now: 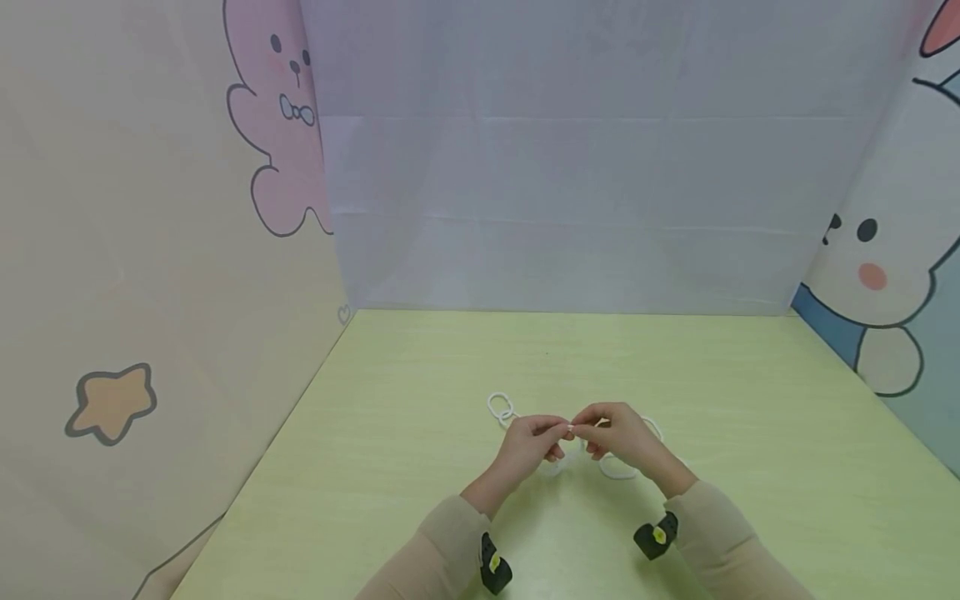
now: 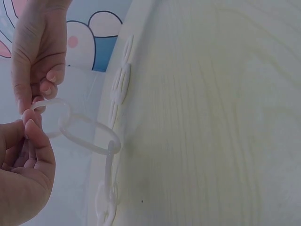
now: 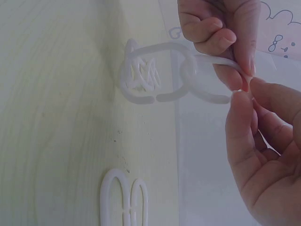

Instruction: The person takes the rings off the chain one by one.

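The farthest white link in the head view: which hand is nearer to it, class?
Left. The left hand is just to the near right of the farthest white link; the right hand is farther right, past the left hand.

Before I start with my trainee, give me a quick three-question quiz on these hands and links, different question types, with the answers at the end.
1. True or false: the left hand and the right hand are both held up off the table.
2. What colour are the links on the table? A green; B black; C white.
3. Fill in: in the right wrist view, the pinched link is ____ through the next link.

Key: 1 true; 2 C; 3 looped.
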{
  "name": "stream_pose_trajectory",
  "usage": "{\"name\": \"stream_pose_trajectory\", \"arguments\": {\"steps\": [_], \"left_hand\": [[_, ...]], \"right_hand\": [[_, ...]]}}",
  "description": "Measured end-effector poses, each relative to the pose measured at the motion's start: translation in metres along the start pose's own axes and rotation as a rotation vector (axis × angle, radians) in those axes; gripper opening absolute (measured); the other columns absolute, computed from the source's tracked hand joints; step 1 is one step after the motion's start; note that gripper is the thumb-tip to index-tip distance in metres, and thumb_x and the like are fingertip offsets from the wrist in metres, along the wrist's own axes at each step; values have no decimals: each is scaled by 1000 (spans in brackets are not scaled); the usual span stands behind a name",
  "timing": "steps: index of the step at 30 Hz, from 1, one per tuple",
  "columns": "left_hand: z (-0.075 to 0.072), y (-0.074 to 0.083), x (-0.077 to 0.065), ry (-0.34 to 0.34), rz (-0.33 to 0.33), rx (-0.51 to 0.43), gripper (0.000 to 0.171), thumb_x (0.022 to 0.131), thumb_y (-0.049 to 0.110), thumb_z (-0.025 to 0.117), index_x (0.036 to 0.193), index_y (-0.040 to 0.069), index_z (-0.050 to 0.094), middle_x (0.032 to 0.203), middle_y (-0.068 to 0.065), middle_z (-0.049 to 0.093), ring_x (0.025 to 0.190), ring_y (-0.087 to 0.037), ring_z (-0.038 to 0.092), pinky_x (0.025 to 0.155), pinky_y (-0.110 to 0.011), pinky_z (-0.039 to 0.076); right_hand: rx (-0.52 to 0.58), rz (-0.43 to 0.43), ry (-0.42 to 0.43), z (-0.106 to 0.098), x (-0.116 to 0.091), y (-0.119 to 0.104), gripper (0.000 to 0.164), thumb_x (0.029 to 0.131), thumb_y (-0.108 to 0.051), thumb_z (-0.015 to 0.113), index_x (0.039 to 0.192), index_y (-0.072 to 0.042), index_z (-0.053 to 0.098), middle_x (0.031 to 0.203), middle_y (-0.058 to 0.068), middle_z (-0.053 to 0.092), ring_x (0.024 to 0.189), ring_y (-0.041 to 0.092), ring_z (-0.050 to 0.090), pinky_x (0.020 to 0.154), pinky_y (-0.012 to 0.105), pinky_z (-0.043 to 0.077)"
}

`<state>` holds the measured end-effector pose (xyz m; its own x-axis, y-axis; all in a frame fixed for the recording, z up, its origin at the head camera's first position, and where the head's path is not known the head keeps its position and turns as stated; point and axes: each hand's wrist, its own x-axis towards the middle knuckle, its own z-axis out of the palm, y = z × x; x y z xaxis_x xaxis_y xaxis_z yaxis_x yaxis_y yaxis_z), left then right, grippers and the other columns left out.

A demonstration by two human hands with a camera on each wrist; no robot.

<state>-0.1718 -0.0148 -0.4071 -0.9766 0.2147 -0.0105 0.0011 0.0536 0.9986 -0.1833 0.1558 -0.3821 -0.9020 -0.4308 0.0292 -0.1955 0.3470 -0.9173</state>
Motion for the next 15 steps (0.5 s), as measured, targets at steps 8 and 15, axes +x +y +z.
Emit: {"name": "stream_pose_trajectory", "arguments": {"steps": [8,15], "left_hand": [[0,-3,1,-10,-8,-15,18,91,8,57,100,-5,66,86,-11,67,56,-8,56,55,-19,48],[-1,-25,12,-11,-10,10,25,90,14,61,112,1,62,91,-14,67,57,-10,58,56,-23,50]], "right_hand": [[41,9,-13,-1,5,15,16,89,-10,61,95,5,60,71,10,59,60,22,56,56,34,53],[58,4,-14,-1,7,22,24,89,-10,62,104,8,57,79,17,59,60,20,57,56,34,53]]}}
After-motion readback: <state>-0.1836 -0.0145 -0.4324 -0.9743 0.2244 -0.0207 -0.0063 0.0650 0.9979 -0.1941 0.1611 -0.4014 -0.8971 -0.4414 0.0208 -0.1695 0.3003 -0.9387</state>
